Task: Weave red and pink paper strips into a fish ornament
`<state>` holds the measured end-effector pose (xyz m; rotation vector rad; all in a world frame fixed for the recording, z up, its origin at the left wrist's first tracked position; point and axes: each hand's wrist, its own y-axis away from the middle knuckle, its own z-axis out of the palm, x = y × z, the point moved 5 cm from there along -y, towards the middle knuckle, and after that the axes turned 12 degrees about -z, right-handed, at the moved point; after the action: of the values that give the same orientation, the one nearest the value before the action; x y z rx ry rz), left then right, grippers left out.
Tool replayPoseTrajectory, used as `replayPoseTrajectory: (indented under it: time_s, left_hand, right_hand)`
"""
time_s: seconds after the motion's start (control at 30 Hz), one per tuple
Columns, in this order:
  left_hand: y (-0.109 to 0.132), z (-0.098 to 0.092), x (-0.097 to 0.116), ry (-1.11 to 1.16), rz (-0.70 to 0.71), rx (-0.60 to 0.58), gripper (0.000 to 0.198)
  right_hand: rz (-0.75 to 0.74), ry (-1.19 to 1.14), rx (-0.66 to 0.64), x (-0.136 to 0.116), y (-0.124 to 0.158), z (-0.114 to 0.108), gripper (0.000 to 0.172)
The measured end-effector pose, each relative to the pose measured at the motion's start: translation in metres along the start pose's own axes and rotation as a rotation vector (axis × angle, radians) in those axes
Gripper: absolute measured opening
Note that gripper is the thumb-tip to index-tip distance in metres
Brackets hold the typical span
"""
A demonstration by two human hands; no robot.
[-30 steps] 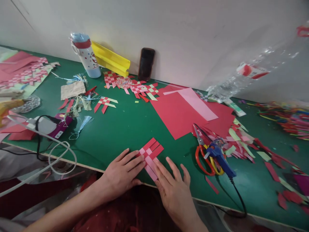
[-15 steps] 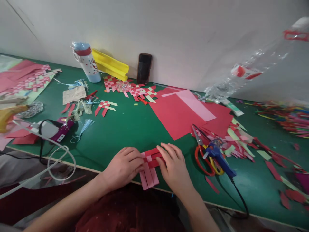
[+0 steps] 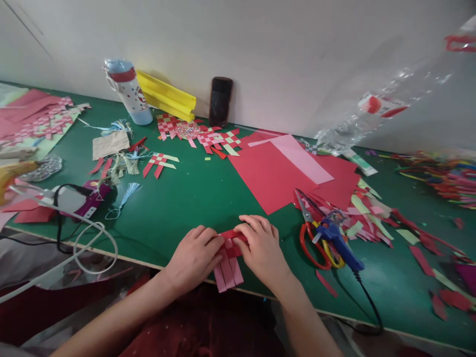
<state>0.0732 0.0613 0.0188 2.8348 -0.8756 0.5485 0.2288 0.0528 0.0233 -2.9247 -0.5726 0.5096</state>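
Note:
A woven paper piece point(image 3: 228, 273) of pink and red strips lies at the green table's front edge, with its pink strips hanging toward me. My left hand point(image 3: 196, 254) is closed on its left side, the fingertips pressing at the woven corner. On the other side, my right hand point(image 3: 261, 247) pinches the red strips between thumb and fingers. Both hands cover parts of the weave. Right of my right hand lie red-handled scissors point(image 3: 311, 248) and a blue glue gun point(image 3: 339, 243).
Large red paper sheets point(image 3: 264, 173) and a pink strip point(image 3: 301, 158) lie ahead. Paper scraps point(image 3: 372, 213) spread to the right. A phone point(image 3: 220, 101), a drink flask point(image 3: 130, 94) and a plastic bottle point(image 3: 386, 106) stand by the wall. White cables point(image 3: 89, 223) cross the left edge.
My right hand has slid left along the red strips, closer to my left hand, and its fingers have curled in more. The woven piece stays nearly in place.

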Motion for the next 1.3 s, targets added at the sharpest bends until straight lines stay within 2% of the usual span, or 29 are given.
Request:
replayPoseTrajectory:
  time_s: [0.13, 0.23, 0.47, 0.67, 0.8, 1.03, 1.3]
  left_hand:
    - [-0.001, -0.001, -0.001, -0.007, -0.005, 0.017, 0.039]
    - [-0.003, -0.002, -0.001, -0.01, -0.011, 0.037, 0.043]
    - [-0.006, -0.004, 0.0, -0.016, -0.045, 0.012, 0.038]
    - [-0.012, -0.009, 0.006, -0.056, -0.059, -0.033, 0.02]
    - [-0.018, -0.007, 0.007, -0.101, -0.14, -0.06, 0.02]
    - [-0.029, -0.002, 0.008, -0.061, -0.201, -0.039, 0.012]
    - [-0.033, -0.002, 0.005, 0.015, -0.216, -0.026, 0.008]
  right_hand:
    - [-0.009, 0.029, -0.072, -0.001, -0.006, -0.003, 0.028]
    - [-0.011, 0.026, -0.094, -0.002, -0.009, -0.004, 0.025]
    - [-0.04, -0.014, -0.055, -0.003, -0.008, -0.003, 0.015]
    - [-0.07, 0.007, -0.051, 0.0, -0.01, -0.003, 0.023]
    - [-0.072, 0.038, -0.077, 0.003, -0.007, -0.003, 0.028]
    - [0.006, 0.036, 0.057, 0.01, 0.016, -0.01, 0.03]
    - [0.035, 0.025, 0.067, 0.011, 0.033, -0.005, 0.029]
